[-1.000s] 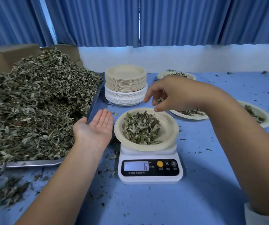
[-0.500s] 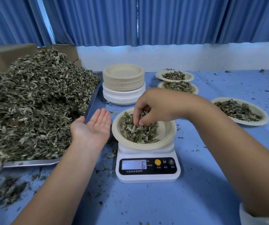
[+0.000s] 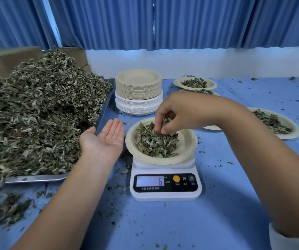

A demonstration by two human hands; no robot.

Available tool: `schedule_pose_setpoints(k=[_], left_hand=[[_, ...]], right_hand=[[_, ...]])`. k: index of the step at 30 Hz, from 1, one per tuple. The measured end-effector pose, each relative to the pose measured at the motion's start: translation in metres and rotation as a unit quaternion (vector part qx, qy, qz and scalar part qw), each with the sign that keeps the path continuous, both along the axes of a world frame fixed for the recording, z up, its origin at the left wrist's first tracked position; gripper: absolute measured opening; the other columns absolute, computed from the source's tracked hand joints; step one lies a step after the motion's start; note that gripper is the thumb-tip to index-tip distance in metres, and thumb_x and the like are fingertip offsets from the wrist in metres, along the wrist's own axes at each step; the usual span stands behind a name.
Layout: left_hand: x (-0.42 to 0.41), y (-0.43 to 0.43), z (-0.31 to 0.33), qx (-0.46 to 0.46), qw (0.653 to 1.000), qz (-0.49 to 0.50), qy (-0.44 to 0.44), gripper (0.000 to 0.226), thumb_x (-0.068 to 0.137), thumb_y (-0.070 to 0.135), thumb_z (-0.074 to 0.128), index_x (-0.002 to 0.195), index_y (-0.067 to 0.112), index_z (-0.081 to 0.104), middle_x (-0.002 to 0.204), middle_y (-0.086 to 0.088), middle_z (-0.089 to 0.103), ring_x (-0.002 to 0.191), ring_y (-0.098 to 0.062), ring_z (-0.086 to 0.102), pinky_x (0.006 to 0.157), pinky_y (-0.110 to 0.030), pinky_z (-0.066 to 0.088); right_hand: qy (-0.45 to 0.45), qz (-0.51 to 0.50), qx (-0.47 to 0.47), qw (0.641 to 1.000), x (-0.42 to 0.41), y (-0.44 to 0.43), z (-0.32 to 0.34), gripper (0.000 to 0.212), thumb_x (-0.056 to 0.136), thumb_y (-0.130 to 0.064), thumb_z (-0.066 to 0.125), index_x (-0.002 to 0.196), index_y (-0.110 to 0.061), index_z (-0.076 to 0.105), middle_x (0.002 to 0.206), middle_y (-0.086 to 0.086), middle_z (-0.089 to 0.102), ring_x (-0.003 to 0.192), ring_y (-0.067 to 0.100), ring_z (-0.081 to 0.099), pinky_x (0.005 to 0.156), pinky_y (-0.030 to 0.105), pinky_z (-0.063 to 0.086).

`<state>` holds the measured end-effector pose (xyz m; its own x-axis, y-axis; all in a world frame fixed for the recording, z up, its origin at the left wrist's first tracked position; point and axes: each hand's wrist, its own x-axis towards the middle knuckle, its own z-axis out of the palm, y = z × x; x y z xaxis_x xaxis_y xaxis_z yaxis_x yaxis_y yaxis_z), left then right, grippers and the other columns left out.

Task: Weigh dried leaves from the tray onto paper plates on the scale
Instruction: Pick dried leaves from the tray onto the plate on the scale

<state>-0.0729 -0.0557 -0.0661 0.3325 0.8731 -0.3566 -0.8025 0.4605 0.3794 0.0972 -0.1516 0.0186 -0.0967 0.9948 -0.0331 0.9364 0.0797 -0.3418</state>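
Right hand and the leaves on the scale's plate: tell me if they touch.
Touching. The head view shows the right hand pinching into the leaves heaped on the plate.

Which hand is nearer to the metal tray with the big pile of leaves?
Left. The left hand lies open, palm up, just beside the right edge of the tray. The right hand is farther right, over the plate on the scale, its fingers pinching leaves there.
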Motion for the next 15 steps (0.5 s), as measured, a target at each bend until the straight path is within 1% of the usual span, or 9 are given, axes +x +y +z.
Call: schedule_pose_setpoints(k=[4,7,10,12,15], left_hand=[[0.0,0.0,0.0,0.0,1.0,-0.004,0.001,0.047,0.102,0.034,0.03,0.11,-0.006,0.054,0.111,-0.021,0.061,0.117,-0.032,0.056,0.101,-0.04,0.045],[0.0,0.0,-0.001,0.001,1.0,-0.006,0.001,0.047,0.102,0.034,0.031,0.111,-0.006,0.054,0.112,-0.021,0.061,0.117,-0.032,0.056,0.1,-0.04,0.045],[0.0,0.0,-0.001,0.002,1.0,-0.006,0.002,0.047,0.102,0.034,0.031,0.112,-0.006,0.054,0.11,-0.021,0.061,0.117,-0.032,0.056,0.099,-0.041,0.045],[0.0,0.0,-0.001,0.002,1.0,-0.007,0.003,0.047,0.102,0.034,0.031,0.112,-0.006,0.054,0.11,-0.021,0.061,0.117,-0.032,0.056,0.099,-0.041,0.046],[0.0,0.0,-0.001,0.001,1.0,-0.007,0.004,0.046,0.102,0.033,0.031,0.111,-0.006,0.054,0.109,-0.021,0.061,0.117,-0.032,0.056,0.098,-0.041,0.046]], right_hand=[[0.009,-0.006,0.002,1.0,0.002,0.0,0.0,0.012,0.083,-0.019,0.071,0.085,-0.031,0.073,0.06,-0.015,0.068,0.05,-0.011,0.055,0.044,0.004,0.034],[0.015,-0.016,0.012,1.0,0.004,0.001,-0.001,0.014,0.084,-0.018,0.069,0.085,-0.031,0.073,0.063,-0.012,0.07,0.05,-0.011,0.056,0.042,0.004,0.033],[0.015,-0.034,0.016,0.999,0.007,0.001,-0.001,0.014,0.085,-0.018,0.068,0.086,-0.031,0.073,0.067,-0.012,0.071,0.059,-0.008,0.063,0.044,0.004,0.035],[0.017,-0.042,0.015,0.999,0.009,0.001,-0.001,0.014,0.086,-0.016,0.068,0.086,-0.029,0.073,0.066,-0.01,0.071,0.063,-0.006,0.066,0.045,0.003,0.036],[0.015,-0.045,0.017,0.999,0.011,0.002,0.0,0.013,0.086,-0.015,0.068,0.086,-0.027,0.073,0.061,-0.01,0.069,0.064,-0.004,0.067,0.046,0.004,0.037]])
